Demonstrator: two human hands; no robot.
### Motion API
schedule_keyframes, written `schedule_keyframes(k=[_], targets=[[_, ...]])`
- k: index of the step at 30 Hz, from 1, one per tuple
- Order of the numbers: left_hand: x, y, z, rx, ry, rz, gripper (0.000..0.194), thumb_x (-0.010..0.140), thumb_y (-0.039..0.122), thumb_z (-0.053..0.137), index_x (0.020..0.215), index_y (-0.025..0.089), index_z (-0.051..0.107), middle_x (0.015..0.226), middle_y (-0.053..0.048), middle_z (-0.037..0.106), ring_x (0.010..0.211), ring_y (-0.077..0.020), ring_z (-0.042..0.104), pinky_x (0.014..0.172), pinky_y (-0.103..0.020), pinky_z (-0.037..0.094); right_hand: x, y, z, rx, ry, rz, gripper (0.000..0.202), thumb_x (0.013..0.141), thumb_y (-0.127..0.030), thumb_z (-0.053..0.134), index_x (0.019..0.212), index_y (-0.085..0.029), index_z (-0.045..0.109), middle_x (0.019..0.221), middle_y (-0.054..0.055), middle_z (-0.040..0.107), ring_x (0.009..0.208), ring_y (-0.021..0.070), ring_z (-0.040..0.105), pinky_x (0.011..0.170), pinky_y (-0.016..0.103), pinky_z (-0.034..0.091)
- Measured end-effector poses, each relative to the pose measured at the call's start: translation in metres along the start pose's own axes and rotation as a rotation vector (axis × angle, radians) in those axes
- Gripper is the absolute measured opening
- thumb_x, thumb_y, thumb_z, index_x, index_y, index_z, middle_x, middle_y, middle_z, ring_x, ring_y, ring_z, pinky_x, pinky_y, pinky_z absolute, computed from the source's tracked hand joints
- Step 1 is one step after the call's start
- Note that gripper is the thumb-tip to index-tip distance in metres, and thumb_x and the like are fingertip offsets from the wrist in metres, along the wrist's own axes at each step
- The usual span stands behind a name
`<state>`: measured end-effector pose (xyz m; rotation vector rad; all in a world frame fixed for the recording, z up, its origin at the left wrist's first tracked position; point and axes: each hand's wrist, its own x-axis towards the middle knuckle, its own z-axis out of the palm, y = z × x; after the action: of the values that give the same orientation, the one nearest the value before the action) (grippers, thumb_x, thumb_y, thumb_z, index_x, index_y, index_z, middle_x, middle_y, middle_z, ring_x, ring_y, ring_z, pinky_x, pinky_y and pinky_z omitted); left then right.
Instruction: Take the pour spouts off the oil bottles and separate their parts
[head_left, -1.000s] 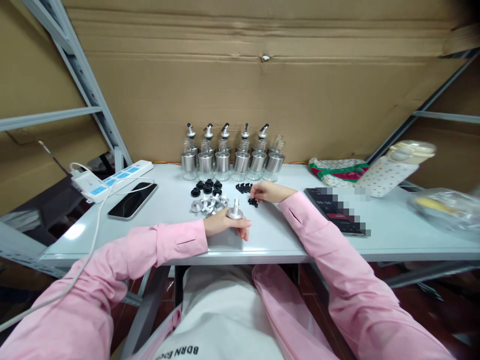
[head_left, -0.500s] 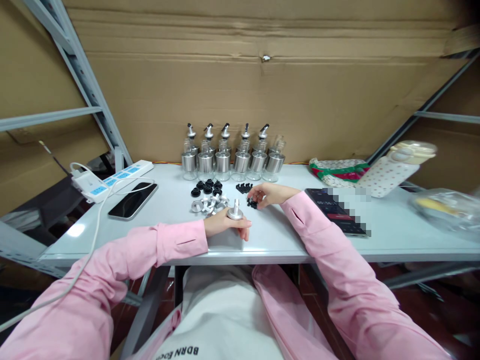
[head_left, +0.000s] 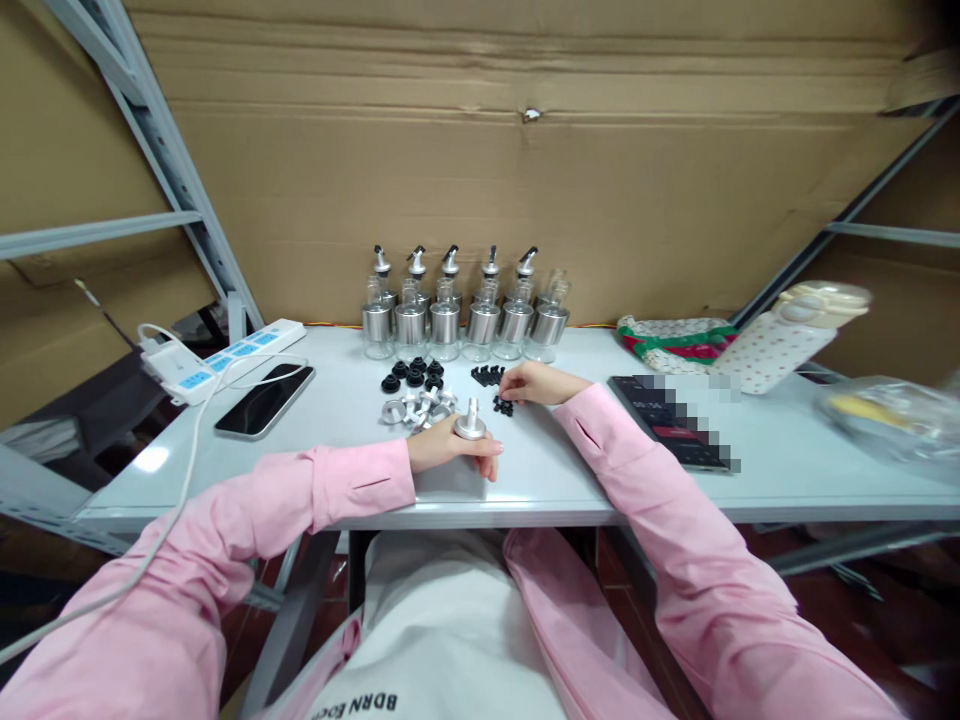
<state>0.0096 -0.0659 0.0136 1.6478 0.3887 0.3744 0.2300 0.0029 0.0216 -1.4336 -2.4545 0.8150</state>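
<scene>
The only view looks out from the wearer's head, facing forward and down over the white shirt [head_left: 442, 620] and pink sleeves [head_left: 667, 495] onto the nearby surface [head_left: 551, 470]; its wide field takes in both hands [head_left: 541, 383] near the middle, with the cardboard backing [head_left: 375, 185] filling the top.

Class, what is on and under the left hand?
On top of the left hand, a silver cap stands stem up. The grey table shows around the hand; what is directly underneath is covered, as is any part below the cap's disc.

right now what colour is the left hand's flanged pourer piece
The flanged pourer piece is silver; head view.
</scene>
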Motion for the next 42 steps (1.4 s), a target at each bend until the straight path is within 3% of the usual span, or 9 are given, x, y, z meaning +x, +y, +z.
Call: schedule_keyframes(k=[8, 16, 36, 42], targets=[[-0.001, 0.0, 0.0, 0.01, -0.005, 0.005, 0.047, 0.069, 0.056, 0.061, 0.052, 0.012, 0.058, 0.06, -0.005, 0.063, 0.06, -0.0128, 0.056, 0.065, -0.027, 0.041, 0.0, -0.002, 0.001, -0.007, 0.029, 0.098, 0.012, 0.073, -0.021, 0.057, 0.068, -0.013, 0.063, 0.057, 0.001, 0.061, 0.047, 0.0102, 0.051, 0.057, 0.024, 0.042], [-0.001, 0.0, 0.0, 0.003, 0.001, 0.003, 0.048, 0.068, 0.057, 0.062, 0.053, 0.012, 0.058, 0.061, -0.005, 0.063, 0.06, -0.0128, 0.056, 0.065, -0.027, 0.041, 0.001, -0.003, 0.002, -0.074, 0.029, 0.099, 0.014, 0.076, -0.016, 0.049, 0.069, -0.013, 0.06, 0.055, 0.001, 0.06, 0.044, 0.0082, 0.048, 0.053, 0.022, 0.041], [-0.001, 0.001, 0.0, -0.019, 0.001, -0.009, 0.048, 0.066, 0.057, 0.064, 0.053, 0.011, 0.059, 0.06, -0.005, 0.063, 0.059, -0.0118, 0.055, 0.063, -0.026, 0.041, 0.003, 0.009, 0.001, -0.142, 0.036, 0.076, 0.024, 0.079, -0.034, 0.052, 0.067, -0.014, 0.059, 0.058, 0.002, 0.06, 0.049, 0.0094, 0.049, 0.053, 0.022, 0.039], [-0.001, 0.001, 0.0, -0.009, 0.003, -0.02, 0.048, 0.065, 0.058, 0.063, 0.054, 0.011, 0.058, 0.06, -0.005, 0.062, 0.059, -0.0121, 0.056, 0.064, -0.026, 0.041, 0.003, 0.005, 0.002, -0.163, 0.065, 0.076, 0.01, 0.075, -0.022, 0.055, 0.071, -0.014, 0.06, 0.056, 0.001, 0.058, 0.049, 0.0099, 0.049, 0.055, 0.023, 0.038]])
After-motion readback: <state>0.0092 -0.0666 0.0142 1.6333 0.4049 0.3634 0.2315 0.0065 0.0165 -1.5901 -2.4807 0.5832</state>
